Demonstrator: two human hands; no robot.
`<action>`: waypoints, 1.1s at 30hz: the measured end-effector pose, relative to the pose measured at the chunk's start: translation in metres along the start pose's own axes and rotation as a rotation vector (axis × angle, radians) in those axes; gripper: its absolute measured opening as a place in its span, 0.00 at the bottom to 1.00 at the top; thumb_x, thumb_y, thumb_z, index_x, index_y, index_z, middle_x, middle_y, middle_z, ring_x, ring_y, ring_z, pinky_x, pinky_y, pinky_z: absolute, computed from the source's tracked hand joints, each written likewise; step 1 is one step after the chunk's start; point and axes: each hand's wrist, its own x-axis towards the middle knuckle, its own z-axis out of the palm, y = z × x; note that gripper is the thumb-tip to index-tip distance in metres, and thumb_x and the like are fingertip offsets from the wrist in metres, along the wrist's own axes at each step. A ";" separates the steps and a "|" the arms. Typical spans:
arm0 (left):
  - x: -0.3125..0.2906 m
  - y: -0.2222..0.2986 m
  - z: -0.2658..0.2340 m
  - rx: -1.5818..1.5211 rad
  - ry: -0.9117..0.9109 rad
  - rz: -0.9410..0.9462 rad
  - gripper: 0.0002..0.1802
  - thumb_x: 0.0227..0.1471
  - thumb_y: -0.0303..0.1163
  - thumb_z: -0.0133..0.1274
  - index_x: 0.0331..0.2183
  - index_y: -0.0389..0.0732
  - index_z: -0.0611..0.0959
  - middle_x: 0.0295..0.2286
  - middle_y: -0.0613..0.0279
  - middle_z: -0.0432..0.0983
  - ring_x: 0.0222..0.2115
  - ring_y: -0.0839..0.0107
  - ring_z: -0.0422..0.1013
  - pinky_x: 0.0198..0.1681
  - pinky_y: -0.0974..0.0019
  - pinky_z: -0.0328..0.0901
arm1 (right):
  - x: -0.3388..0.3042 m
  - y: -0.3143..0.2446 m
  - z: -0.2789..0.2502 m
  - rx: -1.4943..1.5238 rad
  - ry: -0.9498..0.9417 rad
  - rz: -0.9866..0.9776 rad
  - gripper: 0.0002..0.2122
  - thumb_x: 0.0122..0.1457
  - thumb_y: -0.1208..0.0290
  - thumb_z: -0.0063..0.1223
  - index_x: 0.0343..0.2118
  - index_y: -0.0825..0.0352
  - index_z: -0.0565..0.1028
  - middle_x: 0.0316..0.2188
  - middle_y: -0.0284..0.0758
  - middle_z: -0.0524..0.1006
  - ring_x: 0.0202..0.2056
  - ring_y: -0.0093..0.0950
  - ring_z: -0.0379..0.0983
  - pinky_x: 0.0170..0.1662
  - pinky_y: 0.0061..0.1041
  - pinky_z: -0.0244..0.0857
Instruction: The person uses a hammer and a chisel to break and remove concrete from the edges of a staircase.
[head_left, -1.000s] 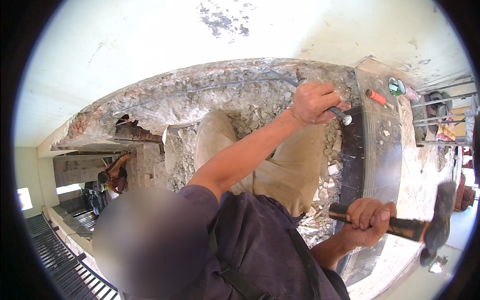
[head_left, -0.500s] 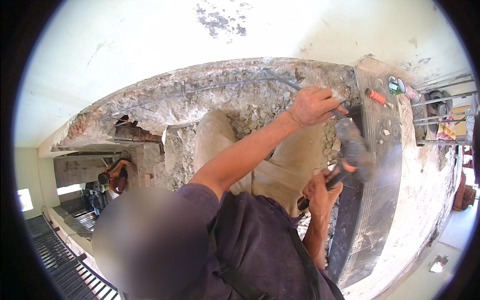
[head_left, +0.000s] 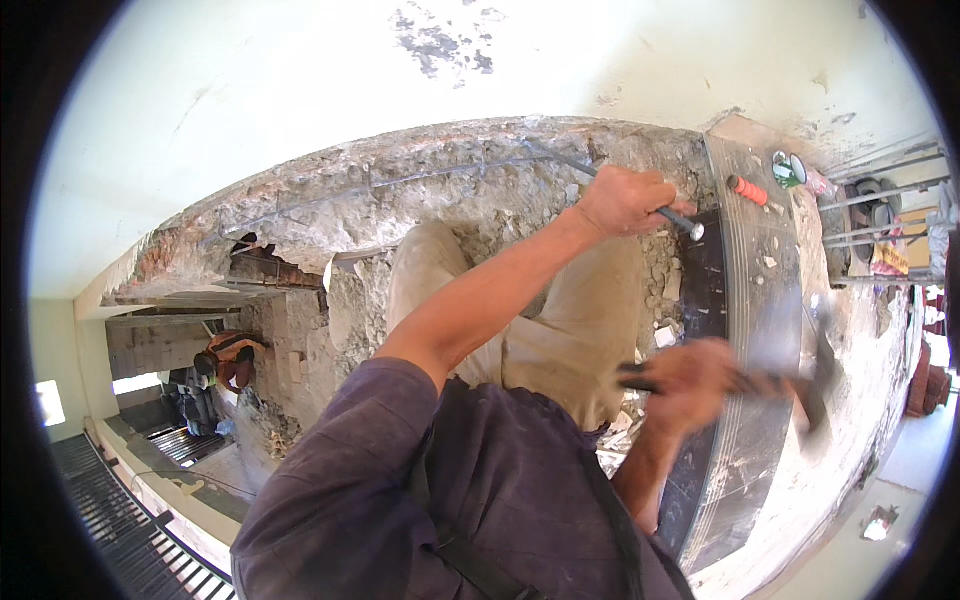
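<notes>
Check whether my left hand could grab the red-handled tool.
Probably not without letting go: your left hand grips a metal rod, though the way to the red-handled tool looks free.

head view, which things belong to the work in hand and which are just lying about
In use:
long metal chisel, held in the left hand
hammer, blurred, held in the right hand
broken masonry around the chisel's tip

Apparently just lying about:
orange-handled tool, untouched on the dark slab
green-and-white container, also untouched
</notes>
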 end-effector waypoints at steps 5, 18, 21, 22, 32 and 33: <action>-0.007 -0.006 0.003 0.024 -0.048 0.008 0.18 0.46 0.44 0.66 0.18 0.47 0.76 0.15 0.66 0.71 0.14 0.61 0.71 0.15 0.59 0.63 | -0.025 -0.007 -0.009 0.202 -0.263 0.700 0.07 0.60 0.79 0.54 0.32 0.64 0.66 0.16 0.26 0.63 0.12 0.17 0.56 0.14 0.22 0.52; -0.001 -0.003 -0.001 -0.042 -0.114 -0.028 0.15 0.46 0.41 0.65 0.20 0.48 0.77 0.17 0.66 0.74 0.17 0.62 0.73 0.17 0.59 0.66 | -0.004 0.002 -0.005 0.379 -0.111 0.404 0.10 0.63 0.72 0.47 0.25 0.62 0.63 0.12 0.23 0.55 0.11 0.15 0.51 0.15 0.20 0.50; -0.008 -0.012 0.002 -0.041 -0.160 -0.015 0.16 0.48 0.41 0.65 0.19 0.47 0.77 0.16 0.65 0.74 0.16 0.60 0.73 0.17 0.58 0.65 | -0.005 -0.018 -0.002 0.237 -0.259 0.701 0.05 0.60 0.77 0.52 0.33 0.65 0.66 0.12 0.23 0.56 0.10 0.15 0.53 0.13 0.19 0.48; -0.008 -0.008 0.005 -0.045 -0.155 -0.023 0.16 0.48 0.42 0.64 0.20 0.46 0.77 0.16 0.64 0.74 0.16 0.59 0.72 0.17 0.57 0.65 | -0.006 -0.027 -0.011 0.180 -0.225 0.696 0.06 0.60 0.78 0.53 0.34 0.65 0.66 0.12 0.23 0.57 0.10 0.15 0.52 0.13 0.19 0.47; 0.009 -0.008 0.005 -0.068 -0.070 -0.048 0.15 0.46 0.36 0.64 0.19 0.44 0.76 0.16 0.62 0.73 0.16 0.60 0.71 0.17 0.58 0.63 | 0.073 -0.106 -0.067 0.740 -0.121 -0.481 0.15 0.63 0.70 0.42 0.18 0.57 0.58 0.12 0.25 0.55 0.13 0.16 0.50 0.18 0.20 0.49; 0.014 -0.006 0.009 -0.109 -0.050 -0.032 0.15 0.47 0.36 0.64 0.19 0.44 0.76 0.16 0.62 0.73 0.16 0.60 0.71 0.17 0.58 0.63 | 0.053 -0.065 -0.051 0.516 0.027 -0.412 0.13 0.62 0.70 0.44 0.20 0.59 0.60 0.13 0.26 0.57 0.13 0.18 0.52 0.18 0.22 0.51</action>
